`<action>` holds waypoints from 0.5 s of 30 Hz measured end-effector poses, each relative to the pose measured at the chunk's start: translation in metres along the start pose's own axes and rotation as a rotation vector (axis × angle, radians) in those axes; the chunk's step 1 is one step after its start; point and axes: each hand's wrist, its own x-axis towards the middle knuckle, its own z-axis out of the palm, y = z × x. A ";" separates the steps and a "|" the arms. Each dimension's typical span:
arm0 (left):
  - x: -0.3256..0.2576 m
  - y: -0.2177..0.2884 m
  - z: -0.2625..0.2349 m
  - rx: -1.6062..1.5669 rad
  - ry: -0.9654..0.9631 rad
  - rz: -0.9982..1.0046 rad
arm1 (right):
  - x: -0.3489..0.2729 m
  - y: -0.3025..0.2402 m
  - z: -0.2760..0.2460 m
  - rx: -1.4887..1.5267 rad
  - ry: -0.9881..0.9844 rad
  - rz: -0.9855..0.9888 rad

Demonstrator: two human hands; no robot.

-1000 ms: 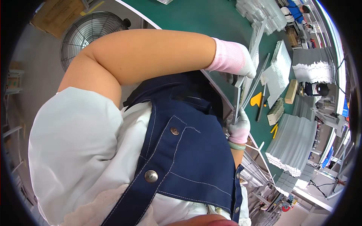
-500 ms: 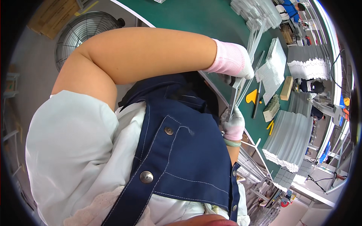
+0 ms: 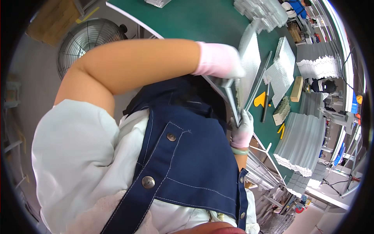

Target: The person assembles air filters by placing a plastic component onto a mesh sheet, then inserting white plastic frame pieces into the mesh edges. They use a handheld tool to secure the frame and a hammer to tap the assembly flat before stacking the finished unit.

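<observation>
My left hand [image 3: 224, 62], in a pink and white glove, is slightly blurred and reaches across from the left. Its partly hidden fingers appear closed at the upper end of a silver metal bar [image 3: 231, 101]. At the bar's lower end my right hand [image 3: 243, 126], gloved in white and pink with a pale green bangle at the wrist, is closed round it. A thin pale textured sheet [image 3: 249, 54] rises beside the bar, its broad face showing. How sheet and bar join is hidden. Just right lies a long thin strip [image 3: 261, 74].
On the green table [image 3: 194, 23] lie a mesh-like sheet [image 3: 282, 70], a yellow scraper-shaped piece [image 3: 259, 100], a dark rod [image 3: 265, 107], a wooden block [image 3: 296, 89] and stacked pale pleated sheets [image 3: 300, 140]. A large fan [image 3: 89, 43] stands at left. Another person [image 3: 298, 7] is far off.
My left hand has moved left with the upper end of the bar. The pale sheet has turned from edge-on to show its face. My right hand stays almost in place.
</observation>
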 end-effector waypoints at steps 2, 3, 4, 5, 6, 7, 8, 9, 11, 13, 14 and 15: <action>-0.006 -0.020 -0.003 0.134 -0.060 -0.014 | -0.001 0.004 -0.001 -0.215 0.097 -0.146; -0.011 -0.034 0.001 0.246 -0.015 0.042 | -0.001 0.010 -0.007 -0.327 0.099 -0.183; -0.012 -0.062 0.011 0.310 0.047 0.087 | -0.002 0.015 -0.008 -0.325 0.060 -0.190; -0.021 -0.073 0.017 0.351 0.089 0.109 | 0.000 0.023 -0.011 -0.370 0.062 -0.266; -0.037 -0.063 0.017 0.388 0.075 0.104 | 0.002 0.031 -0.015 -0.415 0.083 -0.337; -0.045 -0.077 0.025 0.412 0.130 0.123 | -0.003 0.026 -0.011 -0.372 0.072 -0.308; -0.049 -0.088 0.030 0.257 0.140 0.019 | -0.005 0.022 -0.007 -0.454 0.081 -0.389; -0.051 -0.088 0.034 0.210 0.142 -0.049 | -0.004 0.021 -0.009 -0.518 0.092 -0.460; -0.054 -0.085 0.040 0.177 0.161 -0.134 | -0.007 0.021 -0.007 -0.551 0.143 -0.551; -0.054 -0.084 0.046 0.301 0.235 -0.084 | -0.007 0.019 -0.004 -0.735 0.153 -0.675; -0.052 -0.075 0.043 0.278 0.177 -0.168 | -0.006 0.016 -0.007 -0.840 0.185 -0.723; -0.052 -0.085 0.050 0.374 0.292 -0.058 | -0.005 0.013 -0.006 -0.813 0.192 -0.714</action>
